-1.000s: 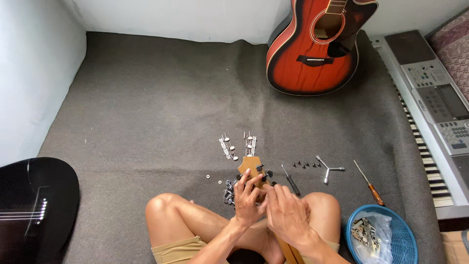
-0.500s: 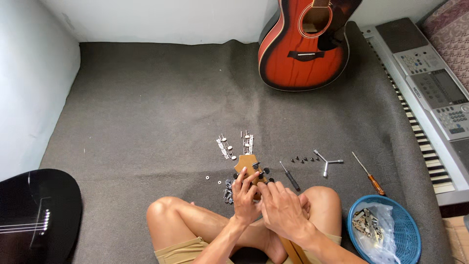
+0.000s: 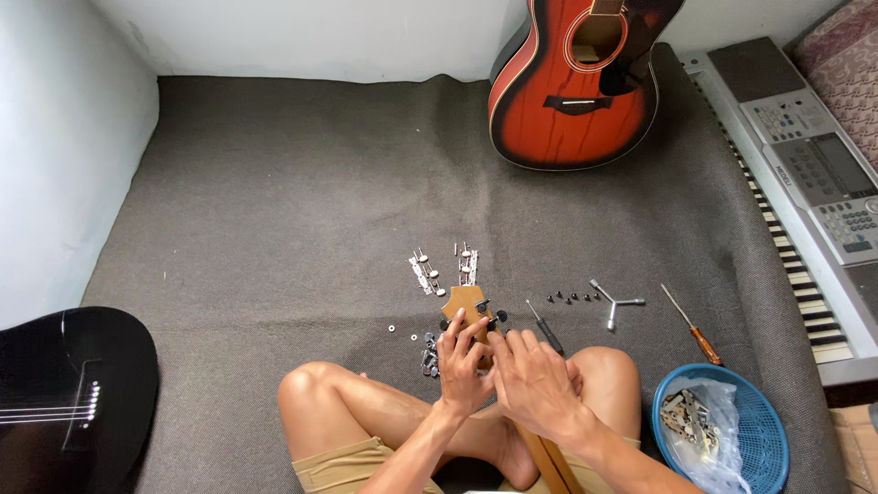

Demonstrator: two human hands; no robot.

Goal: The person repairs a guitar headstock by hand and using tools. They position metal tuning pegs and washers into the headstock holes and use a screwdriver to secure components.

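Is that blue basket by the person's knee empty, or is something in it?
Not empty. The blue basket holds a clear plastic bag with small metal parts inside. What the parts are is too small to tell.

A clear plastic bag [image 3: 697, 423] of small metal parts lies in a blue basket [image 3: 764, 439], right of the fingers [image 3: 476, 343]. Far up right, a keyboard [image 3: 805, 174] carries a small grey rectangular screen [image 3: 846, 165].

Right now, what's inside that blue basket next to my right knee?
The blue basket holds a clear plastic bag with small metal parts showing through it; their kind is too small to tell. The bag covers much of the basket's floor, so anything beneath it is hidden.
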